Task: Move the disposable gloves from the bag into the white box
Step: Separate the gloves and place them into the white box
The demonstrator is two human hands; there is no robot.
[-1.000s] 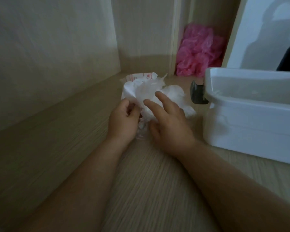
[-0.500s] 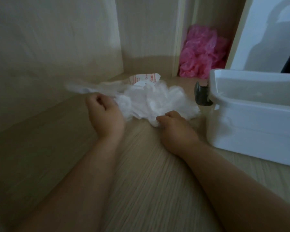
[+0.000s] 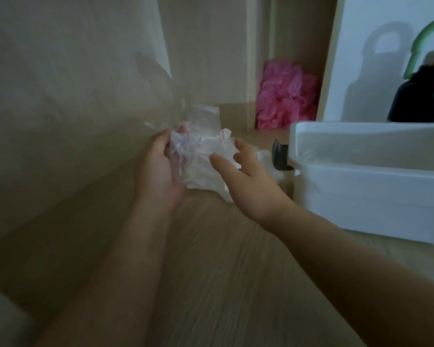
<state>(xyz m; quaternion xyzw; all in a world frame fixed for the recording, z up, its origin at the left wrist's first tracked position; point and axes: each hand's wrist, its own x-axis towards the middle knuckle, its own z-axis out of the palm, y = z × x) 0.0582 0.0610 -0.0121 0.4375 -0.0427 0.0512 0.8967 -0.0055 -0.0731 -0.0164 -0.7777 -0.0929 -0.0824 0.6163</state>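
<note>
Your left hand, at the centre of the view, has its fingers curled round a crumpled wad of clear gloves, lifted just off the wooden shelf. Your right hand, at three o'clock of the wad, has its fingers spread and straight and holds nothing. Its fingertips are right at the plastic, but contact is too blurred to confirm.

A flatter clear sheet with a red mark, likely the bag, sticks up at twelve o'clock of the wad. Where bag ends and gloves begin cannot be told.

The white box sits open at three o'clock, near your right hand, with a dark latch on its near end.

The task looks early. No gloves can be made out inside the box, and the wad is outside it. It remains to free the gloves from the bag and carry them over the box rim.

Counts:
- two hands
- one wad, with single gloves uncountable
- one bag
- one box
- one latch
- one pink bundle at one o'clock
- one dark bottle at two o'clock
</note>
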